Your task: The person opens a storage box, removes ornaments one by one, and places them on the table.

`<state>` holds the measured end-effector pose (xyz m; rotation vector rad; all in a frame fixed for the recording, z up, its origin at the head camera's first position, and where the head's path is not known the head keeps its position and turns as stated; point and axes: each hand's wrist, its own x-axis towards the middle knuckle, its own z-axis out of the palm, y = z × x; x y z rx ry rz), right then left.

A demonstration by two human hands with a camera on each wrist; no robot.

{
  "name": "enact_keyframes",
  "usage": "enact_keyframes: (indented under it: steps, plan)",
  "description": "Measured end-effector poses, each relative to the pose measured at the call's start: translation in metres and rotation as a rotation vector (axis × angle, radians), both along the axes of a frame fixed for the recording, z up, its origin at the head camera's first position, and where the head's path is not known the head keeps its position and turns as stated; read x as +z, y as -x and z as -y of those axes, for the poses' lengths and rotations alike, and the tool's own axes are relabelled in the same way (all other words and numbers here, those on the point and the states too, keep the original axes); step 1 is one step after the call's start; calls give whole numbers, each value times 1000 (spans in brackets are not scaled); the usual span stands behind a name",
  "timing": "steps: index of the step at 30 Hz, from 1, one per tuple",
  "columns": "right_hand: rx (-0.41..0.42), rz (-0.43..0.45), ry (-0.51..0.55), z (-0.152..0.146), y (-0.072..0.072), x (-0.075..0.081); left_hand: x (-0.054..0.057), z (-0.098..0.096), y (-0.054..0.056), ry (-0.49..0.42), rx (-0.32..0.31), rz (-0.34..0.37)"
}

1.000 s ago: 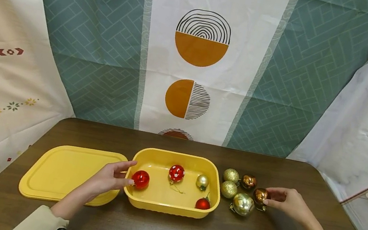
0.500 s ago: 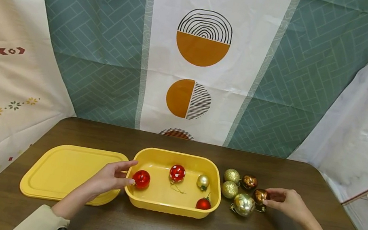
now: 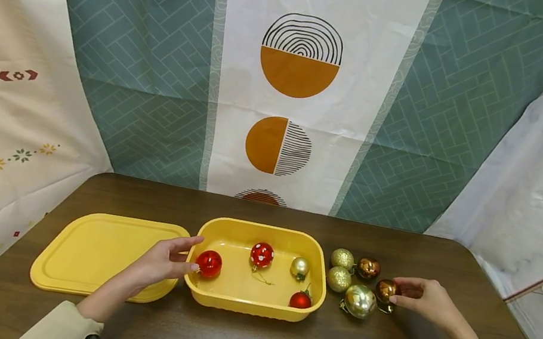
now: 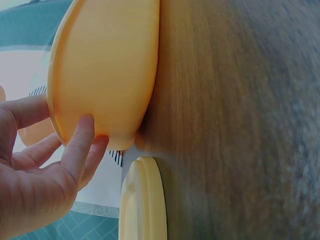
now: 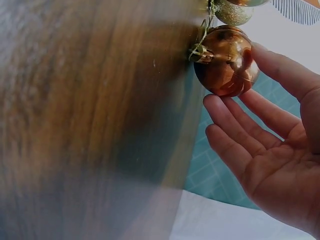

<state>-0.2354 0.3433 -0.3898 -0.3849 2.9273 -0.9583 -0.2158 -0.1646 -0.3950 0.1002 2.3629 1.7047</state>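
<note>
A yellow plastic box (image 3: 252, 308) stands on the table with two plain red Christmas balls, one being the ball (image 3: 209, 264) at its left end, a white-dotted red ball (image 3: 262, 256) and a small pale gold ball (image 3: 299, 268) inside. My left hand (image 3: 165, 260) grips its left end; in the left wrist view fingers (image 4: 82, 145) lie against the outer wall and one digit reaches over the rim. On the right, my right hand (image 3: 425, 300) pinches a shiny bronze Christmas ball (image 5: 227, 62) between thumb and fingertips. The ball's gold cap and string face the tabletop.
Left of the box lies its flat yellow lid (image 3: 99, 251). Between box and right hand are two glittery gold balls, one being the nearer ball (image 3: 338, 279), a large shiny gold ball (image 3: 359, 302) and another bronze ball (image 3: 367, 267). Patterned cloths hang behind the table.
The bronze ball and my right fingertips have shifted very slightly to the right, off the large gold ball. My left hand and the box keep their places.
</note>
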Motion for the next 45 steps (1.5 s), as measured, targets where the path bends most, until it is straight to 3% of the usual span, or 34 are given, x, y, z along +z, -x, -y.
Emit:
enact_keyframes:
  steps: [12, 20, 28, 38, 45]
  plan:
    - [-18, -16, -3, -3, 0, -1, -1, -1, 2, 7, 6, -3]
    - [-43, -134, 0, 4, -2, 12, -1, -1, 1, 4, 7, -3]
    - [29, -141, 97, 42, -10, 37, -1, 0, 0, 6, 7, -4]
    - [172, -156, 186, 98, -2, 52, 1, 1, 0, 0, -23, -15]
    - [211, -120, 259, 136, 5, 54, 0, 0, 0, -1, -22, -14]
